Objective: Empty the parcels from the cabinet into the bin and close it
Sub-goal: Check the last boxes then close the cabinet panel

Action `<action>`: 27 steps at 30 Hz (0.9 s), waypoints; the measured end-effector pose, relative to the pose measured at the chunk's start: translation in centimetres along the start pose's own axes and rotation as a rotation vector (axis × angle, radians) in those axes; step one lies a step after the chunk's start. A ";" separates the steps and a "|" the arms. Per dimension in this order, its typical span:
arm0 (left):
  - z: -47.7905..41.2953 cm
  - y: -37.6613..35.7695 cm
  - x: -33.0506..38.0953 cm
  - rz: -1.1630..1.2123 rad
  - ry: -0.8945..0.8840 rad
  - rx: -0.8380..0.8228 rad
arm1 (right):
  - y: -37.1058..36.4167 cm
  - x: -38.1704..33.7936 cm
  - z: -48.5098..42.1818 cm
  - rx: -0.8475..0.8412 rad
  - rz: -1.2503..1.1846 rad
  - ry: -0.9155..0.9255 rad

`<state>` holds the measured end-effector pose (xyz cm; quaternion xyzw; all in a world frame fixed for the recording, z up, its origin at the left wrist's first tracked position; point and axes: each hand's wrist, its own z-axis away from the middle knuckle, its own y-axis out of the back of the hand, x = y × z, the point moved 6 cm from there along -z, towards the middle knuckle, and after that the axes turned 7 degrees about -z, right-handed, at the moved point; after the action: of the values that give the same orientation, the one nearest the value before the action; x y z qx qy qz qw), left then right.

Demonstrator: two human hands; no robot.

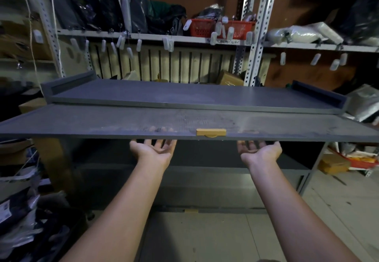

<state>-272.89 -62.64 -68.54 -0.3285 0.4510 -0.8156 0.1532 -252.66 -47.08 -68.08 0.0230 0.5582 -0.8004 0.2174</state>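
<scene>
A grey cabinet [194,95] stands in front of me with its flap door [102,122] swung up to level. A yellow handle [211,132] sits on the door's front edge. My left hand [153,151] is palm-up under that edge, left of the handle, fingers straight. My right hand [259,151] is palm-up under the edge to the right of the handle. The fingertips of both are hidden by the door. The cabinet's dark interior [194,179] shows a shelf and no parcels that I can make out.
Metal racking [260,36] behind the cabinet holds dark bags, red baskets [221,28] and hanging white tags. Bagged parcels [18,216] are heaped at the lower left. A yellow-brown box [334,165] lies on the tiled floor at the right.
</scene>
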 end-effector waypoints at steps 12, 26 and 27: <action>0.3 2.0 0.0 -0.011 0.005 -0.013 | 2.4 0.6 0.4 0.001 -0.038 -0.008; 0.3 5.2 -0.9 -0.024 0.020 0.040 | 5.9 1.1 0.1 0.016 -0.008 0.001; 0.3 5.4 -1.1 -0.027 0.020 0.046 | 6.2 1.2 0.1 0.028 -0.002 -0.001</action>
<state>-272.16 -65.21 -73.41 -0.3229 0.4293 -0.8309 0.1450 -251.39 -49.28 -73.87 0.0248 0.5469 -0.8083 0.2165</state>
